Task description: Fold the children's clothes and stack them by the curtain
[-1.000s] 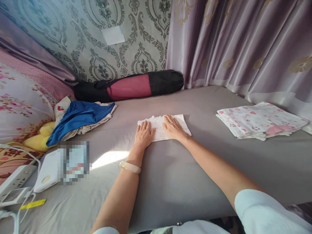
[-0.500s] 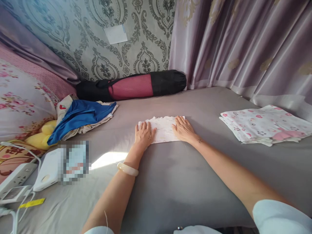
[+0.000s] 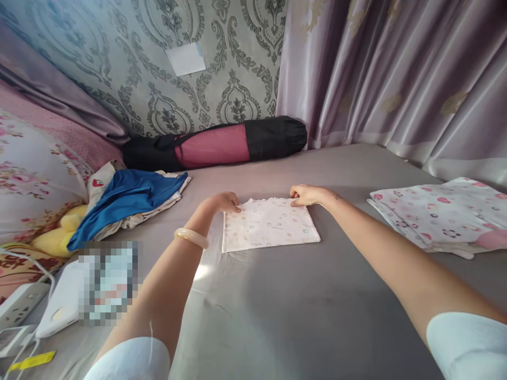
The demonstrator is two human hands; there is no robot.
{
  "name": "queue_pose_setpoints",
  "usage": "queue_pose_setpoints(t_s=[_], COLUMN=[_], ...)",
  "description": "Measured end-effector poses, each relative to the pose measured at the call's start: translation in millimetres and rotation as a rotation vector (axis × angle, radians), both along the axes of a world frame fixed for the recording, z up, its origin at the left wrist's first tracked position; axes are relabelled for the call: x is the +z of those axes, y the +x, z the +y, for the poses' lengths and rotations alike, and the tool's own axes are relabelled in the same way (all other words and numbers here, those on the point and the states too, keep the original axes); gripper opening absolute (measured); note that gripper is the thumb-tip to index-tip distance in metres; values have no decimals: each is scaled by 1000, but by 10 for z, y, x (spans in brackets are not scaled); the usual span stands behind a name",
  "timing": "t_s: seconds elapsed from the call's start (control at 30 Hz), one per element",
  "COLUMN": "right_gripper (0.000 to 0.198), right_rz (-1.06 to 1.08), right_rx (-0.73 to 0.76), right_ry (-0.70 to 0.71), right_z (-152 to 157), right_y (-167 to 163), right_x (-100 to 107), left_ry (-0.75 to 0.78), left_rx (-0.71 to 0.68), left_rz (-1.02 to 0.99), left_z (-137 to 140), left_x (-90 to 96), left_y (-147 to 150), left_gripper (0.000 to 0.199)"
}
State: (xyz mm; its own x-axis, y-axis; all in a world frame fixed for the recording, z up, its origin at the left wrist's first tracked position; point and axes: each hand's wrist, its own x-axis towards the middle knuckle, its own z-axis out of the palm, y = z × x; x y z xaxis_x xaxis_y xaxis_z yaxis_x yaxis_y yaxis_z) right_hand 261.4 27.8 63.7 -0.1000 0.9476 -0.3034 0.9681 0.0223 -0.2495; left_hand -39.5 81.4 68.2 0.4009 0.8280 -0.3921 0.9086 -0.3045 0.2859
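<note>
A folded white cloth (image 3: 271, 224) with a small pastel print lies on the grey bed sheet (image 3: 301, 311), its far edge frilly or gathered. My left hand (image 3: 226, 201) pinches its far left corner, fingers curled over the edge. At the far right corner my right hand (image 3: 301, 195) grips the cloth the same way, thumb on the near side. The cloth's near edge rests straight and flat on the sheet. I cannot tell whether it is a garment.
Folded white printed fabric (image 3: 443, 211) lies at the right. A rolled mat in a black and pink bag (image 3: 214, 146) rests along the wall. Blue clothing (image 3: 130, 198) is at the left, near a white power bank (image 3: 65, 303), a blurred-out object (image 3: 114, 282) and a power strip (image 3: 24, 303).
My hands went from lying flat on the cloth to gripping its far corners. More of the cloth's printed surface shows, and its near edge is closer to me.
</note>
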Motion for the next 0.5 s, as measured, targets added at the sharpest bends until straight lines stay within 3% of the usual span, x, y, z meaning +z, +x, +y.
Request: queue_pose_setpoints(t_s=[0.13, 0.27, 0.43, 0.5], right_gripper=[36, 38, 39, 33], right_rz=[-73, -86, -73, -78], right_rx=[37, 65, 10, 10], right_ry=[-78, -113, -80, -4], right_z=[113, 157, 46, -43], right_y=[-1, -10, -49, -62], right_x=[37, 51, 50, 29], left_ry=[-65, -57, -35, -27], left_rx=[-72, -57, -27, -21], left_rz=[101, 159, 135, 107], left_z=[114, 117, 35, -25], left_x=[36, 80, 45, 24], left_y=[42, 110, 107, 96], left_gripper=[29, 30, 35, 32])
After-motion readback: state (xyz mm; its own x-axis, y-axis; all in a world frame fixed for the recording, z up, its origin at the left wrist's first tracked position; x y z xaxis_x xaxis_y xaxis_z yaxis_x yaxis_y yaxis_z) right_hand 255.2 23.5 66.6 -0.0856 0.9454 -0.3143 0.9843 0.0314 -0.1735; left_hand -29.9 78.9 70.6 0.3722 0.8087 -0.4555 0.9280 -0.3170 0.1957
